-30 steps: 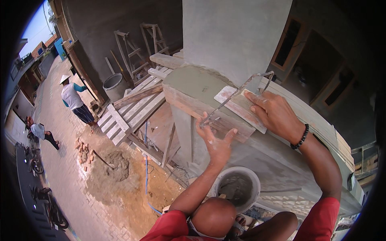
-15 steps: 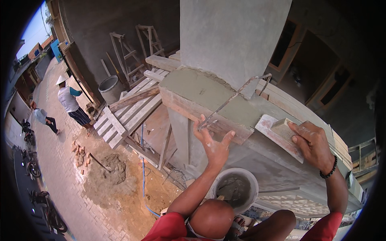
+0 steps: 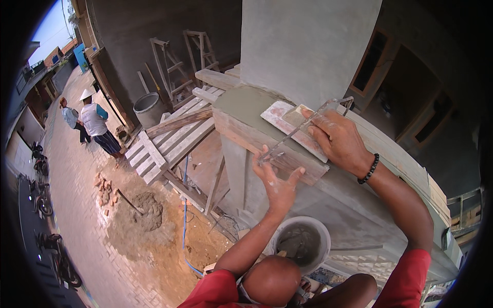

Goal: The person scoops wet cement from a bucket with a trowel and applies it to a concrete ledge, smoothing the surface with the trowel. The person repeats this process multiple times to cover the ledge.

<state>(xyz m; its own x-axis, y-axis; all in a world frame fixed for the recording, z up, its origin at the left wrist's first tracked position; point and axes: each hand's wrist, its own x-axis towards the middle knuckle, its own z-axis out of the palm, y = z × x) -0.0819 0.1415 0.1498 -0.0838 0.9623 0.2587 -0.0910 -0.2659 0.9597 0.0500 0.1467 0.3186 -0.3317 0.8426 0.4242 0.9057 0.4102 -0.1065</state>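
One right hand [image 3: 340,143] clamped on a whitish rectangular float [image 3: 281,117], left hand [image 3: 277,187] apart at a thin bent grey metal rod [image 3: 287,136], grip unclear, float atop wet grey mortar [image 3: 244,105], open surface leftward, brown wooden board [image 3: 244,133] edging the front, round grey bucket [image 3: 325,238] below.

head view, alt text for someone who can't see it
A person's right hand holds a plastering float over wet mortar edged by a wooden board, while the left hand is at one end of a bent metal rod. A mortar bucket sits below; two people stand in the paved lane.
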